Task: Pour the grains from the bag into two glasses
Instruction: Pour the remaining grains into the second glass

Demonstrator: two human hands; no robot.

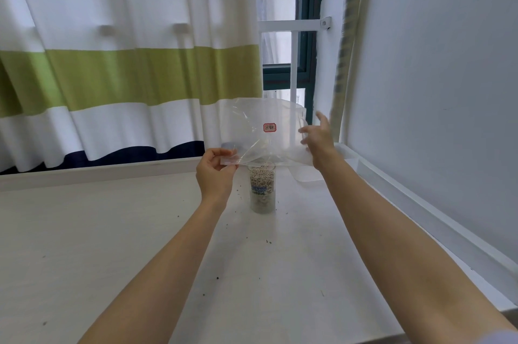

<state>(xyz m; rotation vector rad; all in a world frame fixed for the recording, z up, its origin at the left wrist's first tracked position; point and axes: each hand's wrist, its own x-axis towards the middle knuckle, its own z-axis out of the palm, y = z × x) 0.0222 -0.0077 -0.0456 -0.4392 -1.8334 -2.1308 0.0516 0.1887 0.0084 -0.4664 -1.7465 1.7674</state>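
A clear plastic bag (269,130) with a small red label hangs tipped over a glass (262,192) that stands upright on the white table (140,231). Pale grains fill the glass close to its rim, and a thin stream drops from the bag's lowest point into it. My left hand (215,172) pinches the bag's lower left corner. My right hand (319,142) holds the bag's right side from behind, fingers spread. The bag looks almost empty. Only one glass is in view.
Several stray grains lie scattered on the table around the glass and nearer to me. A raised white ledge (420,203) borders the table at the back and right. A striped curtain (126,63) hangs behind, with a window (280,49) beside it.
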